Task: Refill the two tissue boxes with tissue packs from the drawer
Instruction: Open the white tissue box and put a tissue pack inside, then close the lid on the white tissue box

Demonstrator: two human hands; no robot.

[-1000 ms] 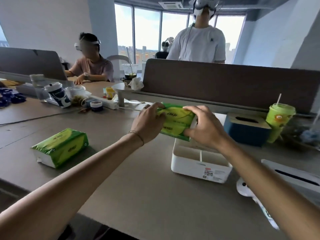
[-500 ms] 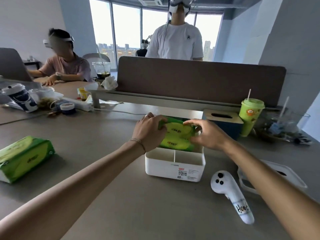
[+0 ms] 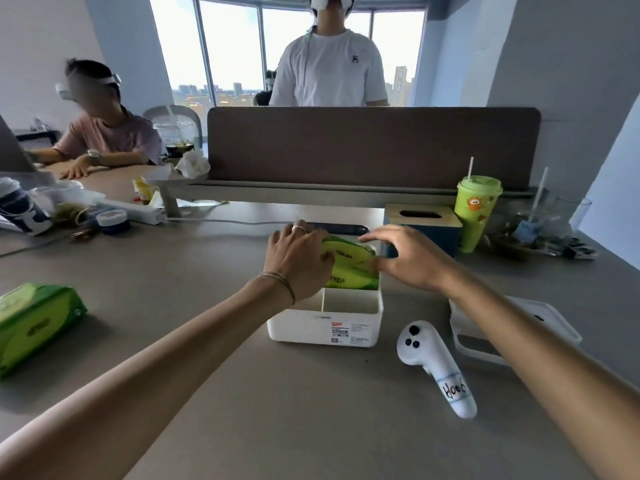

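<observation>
A green tissue pack [image 3: 349,265] sits tilted in the rear compartment of the open white tissue box [image 3: 325,327]. My left hand [image 3: 299,258] presses on the pack's left end. My right hand [image 3: 408,258] hovers at the pack's right end with fingers spread, thumb touching the pack. A second green tissue pack [image 3: 31,323] lies on the desk at the far left. The blue tissue box with a wooden lid [image 3: 424,223] stands behind my right hand. The white box's lid [image 3: 512,327] lies to the right, partly under my right forearm.
A white handheld controller [image 3: 434,365] lies right of the white box. A green cup with a straw [image 3: 476,213] stands beside the blue box. A brown divider panel [image 3: 374,147] runs behind. Cups and clutter sit at the left; two people are beyond the desk.
The pack has gone from being held above the white box down into its rear compartment. My right hand has loosened its grip and spread its fingers. The view shifted right.
</observation>
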